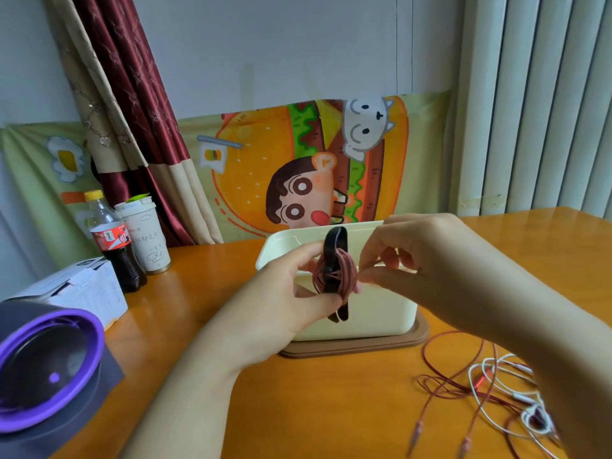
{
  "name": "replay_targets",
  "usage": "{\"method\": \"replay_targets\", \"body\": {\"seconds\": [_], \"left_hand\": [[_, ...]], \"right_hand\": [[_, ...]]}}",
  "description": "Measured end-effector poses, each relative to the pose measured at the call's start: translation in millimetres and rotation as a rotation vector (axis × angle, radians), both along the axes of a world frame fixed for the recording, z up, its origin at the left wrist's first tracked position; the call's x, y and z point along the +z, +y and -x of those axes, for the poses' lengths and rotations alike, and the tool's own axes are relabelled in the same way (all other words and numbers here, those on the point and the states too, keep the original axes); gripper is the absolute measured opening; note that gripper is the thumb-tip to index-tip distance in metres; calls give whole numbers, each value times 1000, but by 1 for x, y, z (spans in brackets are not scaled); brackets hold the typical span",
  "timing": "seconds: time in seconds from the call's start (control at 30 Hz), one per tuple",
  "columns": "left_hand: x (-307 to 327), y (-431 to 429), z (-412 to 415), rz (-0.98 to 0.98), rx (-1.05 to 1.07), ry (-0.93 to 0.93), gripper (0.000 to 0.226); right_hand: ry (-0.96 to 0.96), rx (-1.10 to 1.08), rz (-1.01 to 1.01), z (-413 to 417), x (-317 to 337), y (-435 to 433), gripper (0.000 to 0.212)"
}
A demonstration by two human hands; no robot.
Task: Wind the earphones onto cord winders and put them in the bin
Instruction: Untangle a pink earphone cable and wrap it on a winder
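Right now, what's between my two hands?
Head view: a pink earphone coil with a black winder strap, gripped by the left hand, pinched by the right hand, before the bin.

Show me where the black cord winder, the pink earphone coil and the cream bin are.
black cord winder [335, 241], head view, upper loop above the coil.
pink earphone coil [347, 271], head view, middle of the wound strands.
cream bin [377, 313], head view, bare front wall.
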State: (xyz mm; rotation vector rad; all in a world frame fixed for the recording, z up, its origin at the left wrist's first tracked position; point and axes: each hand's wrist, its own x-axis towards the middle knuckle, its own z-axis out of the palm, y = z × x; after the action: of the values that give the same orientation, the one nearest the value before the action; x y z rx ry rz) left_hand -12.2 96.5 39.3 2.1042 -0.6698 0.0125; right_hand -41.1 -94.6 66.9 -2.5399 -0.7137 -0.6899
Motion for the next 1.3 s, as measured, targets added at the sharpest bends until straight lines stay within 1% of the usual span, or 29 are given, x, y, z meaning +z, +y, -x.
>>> {"method": "replay_targets", "body": {"seconds": [0.1,0.17,0.23,0.33,0.4,0.47,0.5,0.57,0.6,0.7,0.8,0.87,0.9,0.97,1.03,1.13,1.23,1.3], "left_hand": [[0,1,1,-95,-91,8,40],[-1,4,0,-139,-121,14,42],[-2,6,0,-164,-146,23,49],[-2,9,1,-227,-174,48,62],[-2,10,1,-211,-174,64,64],[-2,10,1,-160,-166,74,64],[-1,10,1,-134,-175,81,64],[-1,11,2,-94,-205,83,61],[-1,11,2,-73,-215,80,60],[0,12,3,9,-234,71,60],[2,7,4,111,-268,55,59],[3,4,5,208,-276,48,58],[3,4,4,261,-269,52,58],[1,2,1,377,-262,86,58],[-1,1,-3,507,-234,144,57],[-2,-1,-9,711,-191,225,54],[-2,-2,-10,795,-137,228,49],[-3,-1,-11,816,-78,208,51]], "right_hand": [[20,3,-23,-2,0,-6,2],[32,5,-30,-2,1,-8,7],[32,2,-50,-3,0,-9,12],[20,-7,-123,-7,-2,-16,11],[48,-9,-170,-10,-3,-21,10],[86,20,-234,-12,-4,-24,4],[89,45,-261,-13,-5,-25,6],[64,79,-311,-14,-6,-23,20],[50,85,-337,-14,-7,-23,22],[44,108,-416,-18,-10,-20,18],[92,144,-487,-25,-18,-13,22],[132,179,-529,-29,-24,-4,14],[142,190,-533,-31,-27,0,14],[200,188,-516,-31,-34,9,25],[263,164,-475,-29,-38,15,28],[285,82,-297,-28,-39,19,27],[270,42,-175,-26,-38,22,22],[239,26,-105,-23,-35,23,25]]}}
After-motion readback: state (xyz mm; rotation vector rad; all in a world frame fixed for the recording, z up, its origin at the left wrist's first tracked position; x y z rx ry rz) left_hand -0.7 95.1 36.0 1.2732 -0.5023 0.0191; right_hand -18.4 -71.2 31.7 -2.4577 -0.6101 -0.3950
